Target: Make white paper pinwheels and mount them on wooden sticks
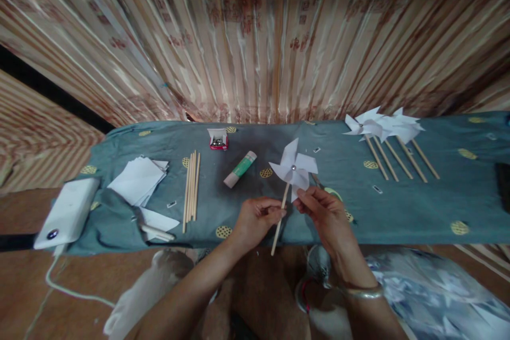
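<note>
A white paper pinwheel [294,167] with a silver pin at its centre is held up over the front of the table. My left hand [258,221] pinches its wooden stick [278,229] between thumb and fingers, below the blades. With thumb and fingertips closed, my right hand [324,211] grips the lowest paper blade. Partly behind the right hand lies a green-edged object [333,193], mostly hidden. To the left of the pinwheel rests a green and pink glue stick [240,169]. Farther back stands a small open red box [219,141] of shiny pins.
Several wooden sticks [192,186] lie beside a stack of white paper [139,180]. A white power bank [68,212] with a cable sits at the left edge. Finished-looking pinwheels [383,125] lie at the back right. Below the table's right front is a plastic bag [438,292].
</note>
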Motion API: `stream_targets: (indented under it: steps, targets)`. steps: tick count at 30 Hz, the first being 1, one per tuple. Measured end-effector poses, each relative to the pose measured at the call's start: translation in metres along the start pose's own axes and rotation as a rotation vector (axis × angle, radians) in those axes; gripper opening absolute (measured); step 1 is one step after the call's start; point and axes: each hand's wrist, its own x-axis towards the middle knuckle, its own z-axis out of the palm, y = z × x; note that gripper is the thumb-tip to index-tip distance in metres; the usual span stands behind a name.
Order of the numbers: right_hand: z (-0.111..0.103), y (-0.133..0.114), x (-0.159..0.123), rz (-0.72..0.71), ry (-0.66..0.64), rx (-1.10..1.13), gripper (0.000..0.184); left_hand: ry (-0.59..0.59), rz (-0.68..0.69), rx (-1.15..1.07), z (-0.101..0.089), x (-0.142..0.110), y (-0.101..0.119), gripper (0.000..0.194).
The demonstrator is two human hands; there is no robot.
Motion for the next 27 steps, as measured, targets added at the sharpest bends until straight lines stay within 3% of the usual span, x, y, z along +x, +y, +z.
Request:
stream_targets:
  steps: [8,18,21,27]
  targets:
    - [0.000,0.003,-0.003,-0.010,-0.059,-0.040,0.033,-0.036,-0.001,-0.023,0.002,-0.001,0.000,0.027]
    - [-0.007,0.002,-0.001,-0.150,-0.072,-0.300,0.035,-0.053,-0.031,-0.110,0.004,0.001,0.001,0.031]
    - [-0.018,-0.003,-0.001,-0.227,0.034,-0.353,0.035,-0.037,-0.070,-0.140,0.002,0.001,0.003,0.035]
    - [-0.037,-0.012,0.009,-0.397,0.372,-0.255,0.022,-0.062,-0.145,-0.172,0.002,-0.003,0.003,0.038]
